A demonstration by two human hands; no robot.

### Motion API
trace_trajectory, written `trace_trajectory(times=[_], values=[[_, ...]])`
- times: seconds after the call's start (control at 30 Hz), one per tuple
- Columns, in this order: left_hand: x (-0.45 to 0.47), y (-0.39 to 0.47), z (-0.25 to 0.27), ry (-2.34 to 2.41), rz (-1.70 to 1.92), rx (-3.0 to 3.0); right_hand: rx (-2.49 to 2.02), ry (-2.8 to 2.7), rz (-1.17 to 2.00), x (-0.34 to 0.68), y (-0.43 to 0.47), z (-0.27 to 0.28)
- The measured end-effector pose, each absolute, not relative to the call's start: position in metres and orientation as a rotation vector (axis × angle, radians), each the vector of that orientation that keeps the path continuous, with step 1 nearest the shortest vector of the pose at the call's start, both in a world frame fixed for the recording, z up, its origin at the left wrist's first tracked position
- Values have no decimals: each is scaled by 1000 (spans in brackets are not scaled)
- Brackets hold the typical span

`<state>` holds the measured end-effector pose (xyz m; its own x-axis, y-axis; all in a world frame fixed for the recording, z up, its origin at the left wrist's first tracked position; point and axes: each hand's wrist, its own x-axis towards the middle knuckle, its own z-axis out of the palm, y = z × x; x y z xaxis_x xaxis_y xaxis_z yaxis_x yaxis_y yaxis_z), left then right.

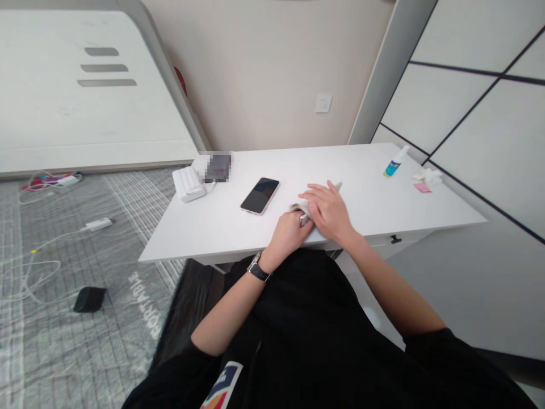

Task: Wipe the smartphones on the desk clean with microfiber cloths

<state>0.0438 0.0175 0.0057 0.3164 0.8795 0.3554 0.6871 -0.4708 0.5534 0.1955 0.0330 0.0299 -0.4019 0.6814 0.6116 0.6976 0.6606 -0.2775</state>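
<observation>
My left hand point(292, 232), with a black-strapped watch point(258, 270) at its wrist, is closed around a thin pale grey thing point(300, 207) near the table's front edge. Its kind I cannot make out, as my hands cover most of it. A small shiny silver spot shows at the left fingers, perhaps a ring. Over the pale thing lies my right hand point(327, 211), fingers stretched out and slightly apart, touching the left hand. A pale tip pokes out beyond the right fingers. Left of both hands, a smartphone point(260, 196) lies flat with its dark screen up.
On the white table point(204, 227) stand a white block-shaped device point(188, 183) and a blurred dark item point(218, 167) at left. A small blue-and-white bottle point(395, 162), a pink slip point(423, 187) and crumpled white bits point(431, 176) are at right. Cables trail over the floor mat.
</observation>
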Motion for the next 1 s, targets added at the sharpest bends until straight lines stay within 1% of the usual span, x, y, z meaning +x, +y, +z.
trace_trajectory(times=[0.07, 0.13, 0.3, 0.5, 0.67, 0.73, 0.87, 0.93, 1.0], values=[[43, 16, 9, 1410, 896, 2255, -1192, -2054, -57, 203, 45, 29], [43, 16, 10, 1414, 890, 2227, -1216, -2046, -59, 202, 44, 30], [45, 16, 8, 1424, 889, 2217, -977, -2260, -8, 189, 20, 32], [43, 14, 11, 1398, 892, 2229, -1240, -2049, -49, 206, 42, 33], [45, 16, 8, 1425, 888, 2247, -964, -2262, 2, 189, 20, 32], [45, 16, 9, 1416, 888, 2250, -994, -2232, -5, 195, 26, 32], [43, 15, 10, 1394, 914, 2267, -1228, -2055, -45, 210, 49, 33], [43, 16, 8, 1402, 927, 2305, -1186, -2106, -23, 203, 43, 34], [43, 17, 5, 1405, 931, 2349, -1040, -2217, 9, 192, 29, 35]])
